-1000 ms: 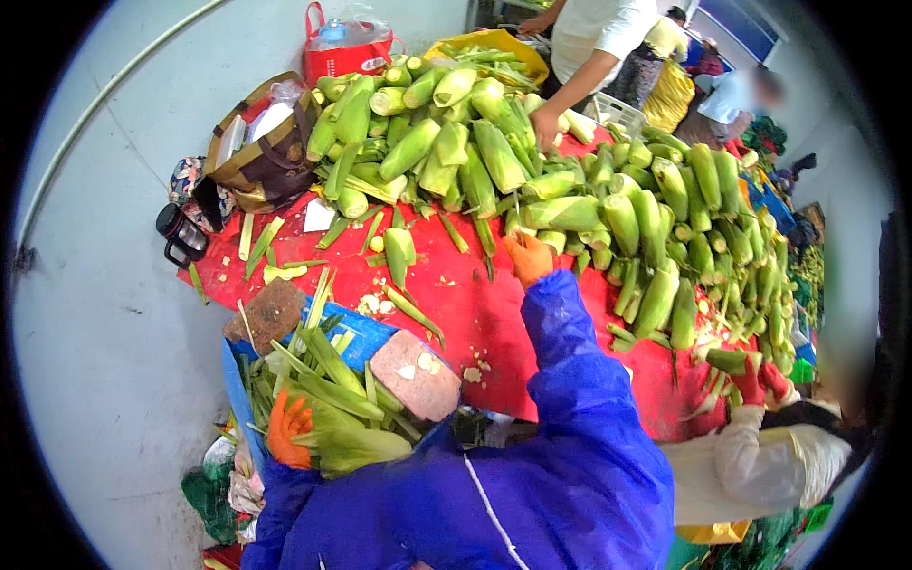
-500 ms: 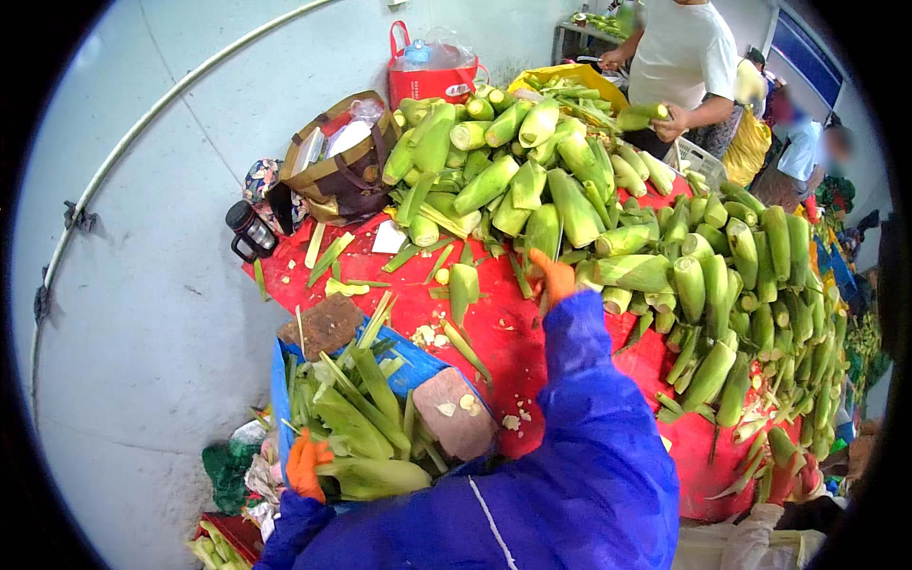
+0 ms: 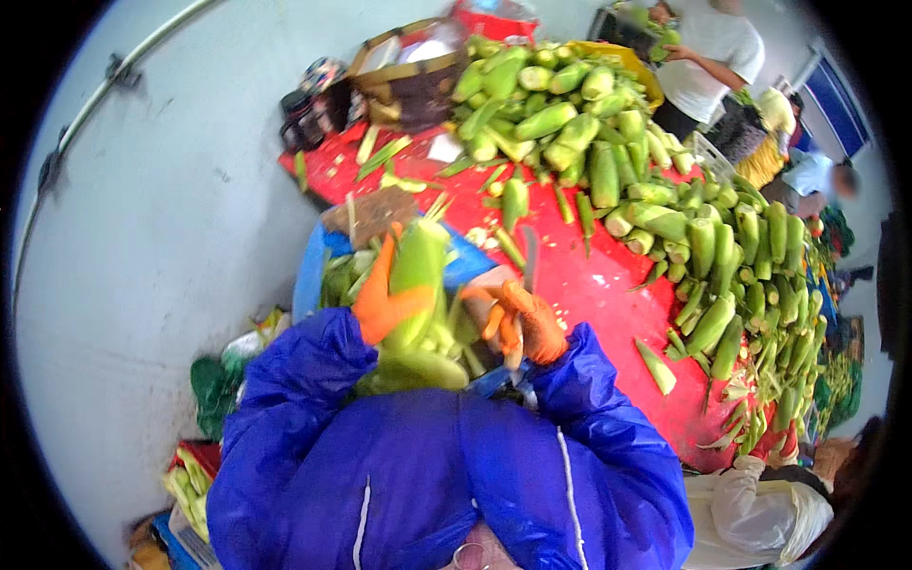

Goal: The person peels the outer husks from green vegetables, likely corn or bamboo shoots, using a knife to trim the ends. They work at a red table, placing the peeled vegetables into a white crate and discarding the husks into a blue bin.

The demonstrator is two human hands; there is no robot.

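Observation:
My left hand [image 3: 383,299], in an orange glove, is closed round a green-husked ear of corn [image 3: 418,258], held upright over a blue-lined container [image 3: 309,275] of loose husks. To its right my right hand [image 3: 532,328], gloved in orange too, grips a knife [image 3: 530,258] with its blade pointing up. The blade stands apart from the ear. Motion blurs both hands somewhat, and the knife's handle is mostly hidden by the fingers. Below the ear, more pale green husk [image 3: 413,370] lies close to my chest.
A large heap of unhusked corn [image 3: 570,123] covers the back and right of the red table [image 3: 608,304]. A brown block [image 3: 375,214] lies on the container's far edge. A bag [image 3: 408,90] and dark flask [image 3: 302,119] stand behind. Other people work at back right and lower right.
My right hand has come back from the corn heap to in front of my chest. My left hand has risen from the container's near side and now holds an ear. The view has shifted.

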